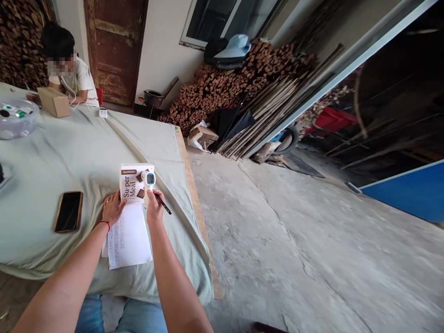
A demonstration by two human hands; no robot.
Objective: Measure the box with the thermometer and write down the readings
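Note:
A white box [129, 186] lettered "Su-per Meal" stands at the far end of some white written sheets [133, 240] on the cloth. My left hand [113, 207], a red string round its wrist, grips the box's near left edge. In my right hand [155, 208] is a white handheld thermometer [150, 179], its blue-rimmed screen turned toward me, close against the box's right side. A black pen [163, 204] also sticks out to the right from between the fingers of that hand. Where the thermometer's front end points is hidden.
A phone [69, 212] lies on the cloth-covered table [93, 162], left of the sheets. Farther off are a clear plastic tub [21, 127], a cardboard box [54, 102], and a seated person [81, 81]. Stacked firewood [222, 83] lines the wall; concrete floor [277, 245] lies right.

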